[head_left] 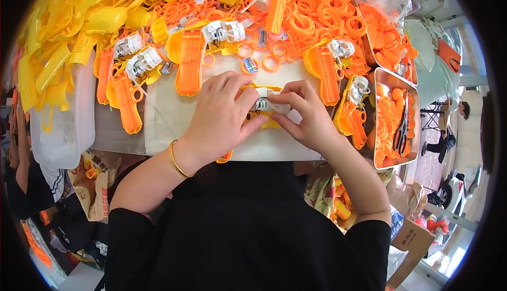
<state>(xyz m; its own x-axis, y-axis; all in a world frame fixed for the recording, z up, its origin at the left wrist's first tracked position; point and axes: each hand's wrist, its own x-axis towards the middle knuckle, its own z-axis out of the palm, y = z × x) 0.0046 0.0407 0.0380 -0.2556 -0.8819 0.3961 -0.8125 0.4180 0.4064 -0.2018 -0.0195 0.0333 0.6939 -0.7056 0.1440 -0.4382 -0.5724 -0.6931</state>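
Note:
Between my hands, on the pale work surface (171, 132), lies a yellow toy gun shell (272, 124) with a white mechanism (260, 102) and dark wires in it. My left hand (217, 112), a gold bangle on its wrist, is curled round the shell's left side and steadies it. From the right, my right hand (309, 112) pinches a whitish part (281, 108) at the mechanism's end with thumb and fingers. The orange grip (225, 157) of the shell shows below my left hand, and the rest of it is hidden.
Part-built orange and yellow toy guns (188, 61) lie ahead and to both sides. Behind them rise heaps of yellow shells (103, 19) and orange rings (302, 24). At right, a metal tray (417, 132) holds orange discs and black-handled scissors (402, 135). A whitish bin (79, 111) stands left.

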